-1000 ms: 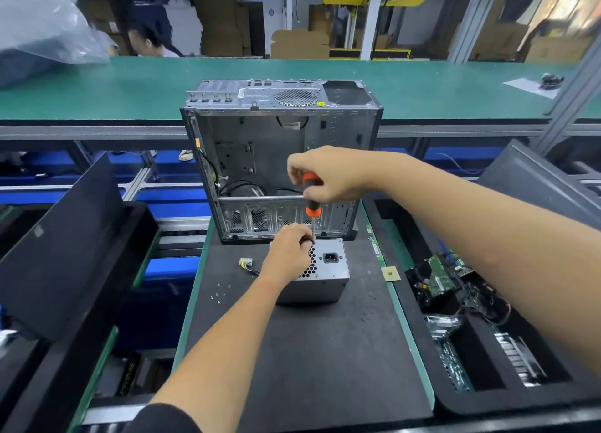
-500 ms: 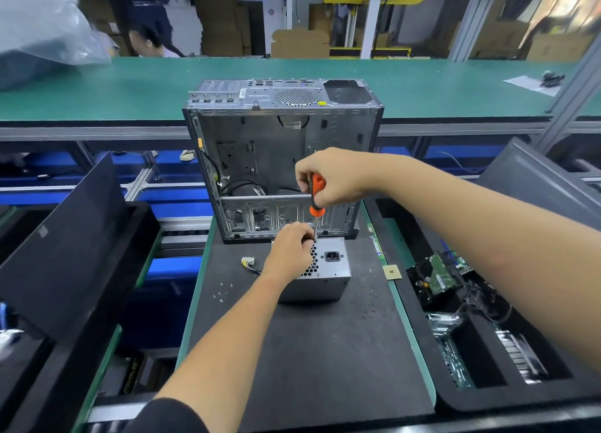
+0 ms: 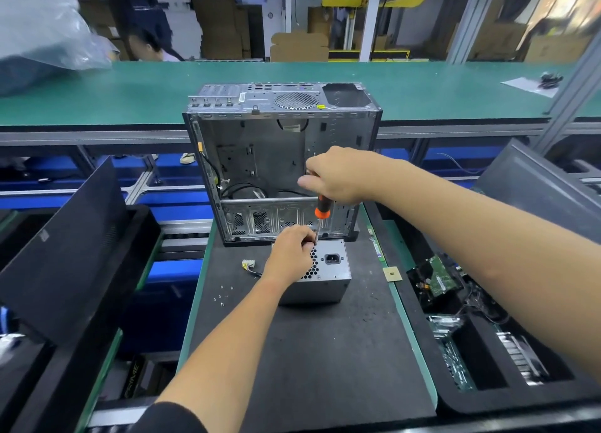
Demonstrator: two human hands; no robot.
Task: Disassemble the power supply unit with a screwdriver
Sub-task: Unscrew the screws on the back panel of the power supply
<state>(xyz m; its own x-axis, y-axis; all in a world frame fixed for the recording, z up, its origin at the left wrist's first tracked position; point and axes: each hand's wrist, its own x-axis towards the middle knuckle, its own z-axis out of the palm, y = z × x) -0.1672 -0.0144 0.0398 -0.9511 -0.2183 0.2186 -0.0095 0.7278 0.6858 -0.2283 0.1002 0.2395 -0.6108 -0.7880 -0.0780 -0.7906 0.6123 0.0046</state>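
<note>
Head view: right hand [image 3: 338, 175] grips screwdriver [image 3: 322, 209]; left hand [image 3: 291, 253] fingers pinch its shaft.

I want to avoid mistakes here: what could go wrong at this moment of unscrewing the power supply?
The left hand holds the screwdriver shaft right at the tip, so a slip could jab its fingers. The right hand presses from above; the power supply unit lies loose on the mat and might shift. The loose screws nearby could scatter.

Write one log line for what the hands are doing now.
left hand: steadies screwdriver shaft on power supply unit | right hand: grips screwdriver, upright | loose screws: on mat
</note>
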